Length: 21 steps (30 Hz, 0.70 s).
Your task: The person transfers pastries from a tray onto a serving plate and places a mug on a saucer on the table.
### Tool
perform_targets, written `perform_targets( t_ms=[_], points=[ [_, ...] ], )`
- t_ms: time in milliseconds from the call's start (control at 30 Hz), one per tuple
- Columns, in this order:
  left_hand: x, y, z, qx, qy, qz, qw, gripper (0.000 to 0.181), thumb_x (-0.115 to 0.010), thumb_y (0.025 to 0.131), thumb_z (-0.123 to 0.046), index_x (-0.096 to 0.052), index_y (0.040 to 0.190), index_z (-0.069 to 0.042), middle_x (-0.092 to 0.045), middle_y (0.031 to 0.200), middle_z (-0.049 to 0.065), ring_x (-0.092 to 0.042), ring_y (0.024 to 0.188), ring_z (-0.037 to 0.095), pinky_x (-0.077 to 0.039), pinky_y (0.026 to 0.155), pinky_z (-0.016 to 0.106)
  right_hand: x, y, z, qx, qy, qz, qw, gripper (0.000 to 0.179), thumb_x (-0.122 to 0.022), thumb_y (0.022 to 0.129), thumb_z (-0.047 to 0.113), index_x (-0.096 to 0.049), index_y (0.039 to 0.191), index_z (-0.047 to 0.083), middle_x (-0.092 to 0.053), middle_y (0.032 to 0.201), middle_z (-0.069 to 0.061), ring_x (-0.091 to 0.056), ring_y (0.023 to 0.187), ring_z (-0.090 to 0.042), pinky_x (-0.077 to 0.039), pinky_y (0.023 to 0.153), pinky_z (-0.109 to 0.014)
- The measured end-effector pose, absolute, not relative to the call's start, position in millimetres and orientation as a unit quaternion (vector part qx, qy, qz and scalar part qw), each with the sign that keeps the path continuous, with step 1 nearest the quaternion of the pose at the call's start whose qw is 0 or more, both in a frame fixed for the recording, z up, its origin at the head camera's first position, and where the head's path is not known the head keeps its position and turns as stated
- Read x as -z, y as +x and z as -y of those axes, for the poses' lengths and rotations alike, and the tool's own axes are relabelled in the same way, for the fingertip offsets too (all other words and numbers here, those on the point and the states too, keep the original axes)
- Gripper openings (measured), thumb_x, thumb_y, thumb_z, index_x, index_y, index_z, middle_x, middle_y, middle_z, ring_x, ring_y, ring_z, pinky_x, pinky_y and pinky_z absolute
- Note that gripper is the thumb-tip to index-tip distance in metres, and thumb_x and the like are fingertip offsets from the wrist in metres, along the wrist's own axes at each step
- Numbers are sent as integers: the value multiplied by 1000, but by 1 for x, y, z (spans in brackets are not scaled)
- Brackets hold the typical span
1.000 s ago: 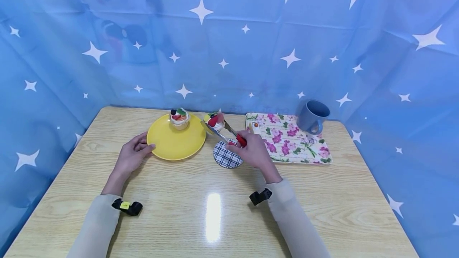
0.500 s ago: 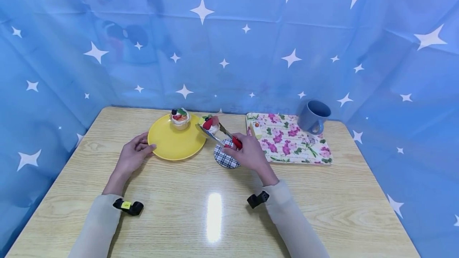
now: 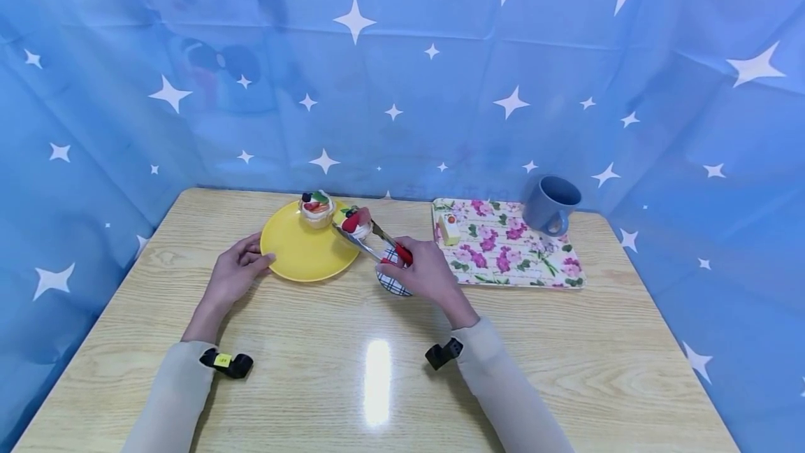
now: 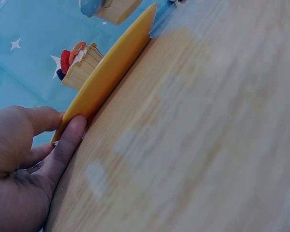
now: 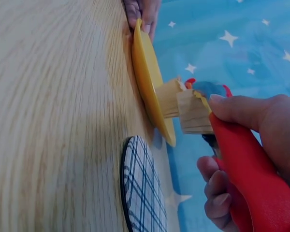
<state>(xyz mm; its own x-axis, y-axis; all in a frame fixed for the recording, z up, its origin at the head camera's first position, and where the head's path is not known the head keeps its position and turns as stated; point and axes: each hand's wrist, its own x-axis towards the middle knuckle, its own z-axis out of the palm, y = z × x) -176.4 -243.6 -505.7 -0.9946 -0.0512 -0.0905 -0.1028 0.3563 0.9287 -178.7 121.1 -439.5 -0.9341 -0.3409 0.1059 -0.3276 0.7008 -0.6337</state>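
My left hand (image 3: 235, 272) holds the near-left rim of a yellow plate (image 3: 302, 257), thumb on one side and fingers on the other in the left wrist view. A cupcake (image 3: 316, 211) with fruit on top stands at the plate's back. My right hand (image 3: 429, 275) grips red-handled tongs (image 5: 253, 176), whose metal arms enclose a second cupcake (image 3: 360, 226) with red fruit. That cupcake is over the plate's right edge, seen apart from its surface in the right wrist view. Below the tongs lies a round plaid coaster (image 3: 391, 281), partly hidden by my right hand.
A floral tray (image 3: 528, 277) lies at the back right of the wooden table (image 3: 302, 369). On it are a small cake slice (image 3: 449, 231) and a blue-grey mug (image 3: 548, 205). A blue curtain (image 3: 402, 61) with white stars hangs behind the table.
My right hand and the tongs have moved left, carrying the cupcake from beside the plate to over its right edge. The cake slice on the tray has come into fuller view. My left hand stays put.
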Motion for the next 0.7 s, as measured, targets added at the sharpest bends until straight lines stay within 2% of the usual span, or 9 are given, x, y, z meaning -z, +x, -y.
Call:
perform_targets(
  t_ms=[300,533,700],
  points=[
    [508,-178,245,-572,-47,-818,26,69,-65,103,-27,-32,162,-11,-55,131,17,-61,90,-3,-63,78,18,436,-179,-111,321,-190,-928,10,46,-78,91,43,-71,116,5,-58,68,2,-42,54,-12,-30,48,-23],
    [507,-177,245,-576,-45,-816,27,70,-65,102,-28,-32,161,-9,-55,128,17,-62,91,-2,-63,80,18,433,-179,-101,306,-189,-933,28,48,-77,90,45,-70,121,8,-57,69,3,-45,57,-15,-33,48,-24],
    [506,-177,244,-581,-46,-812,28,70,-67,102,-28,-34,161,-9,-55,124,14,-63,91,-1,-63,81,19,432,-178,-96,302,-197,-932,36,47,-77,91,47,-71,119,9,-56,69,3,-45,57,-15,-32,48,-24]
  ],
)
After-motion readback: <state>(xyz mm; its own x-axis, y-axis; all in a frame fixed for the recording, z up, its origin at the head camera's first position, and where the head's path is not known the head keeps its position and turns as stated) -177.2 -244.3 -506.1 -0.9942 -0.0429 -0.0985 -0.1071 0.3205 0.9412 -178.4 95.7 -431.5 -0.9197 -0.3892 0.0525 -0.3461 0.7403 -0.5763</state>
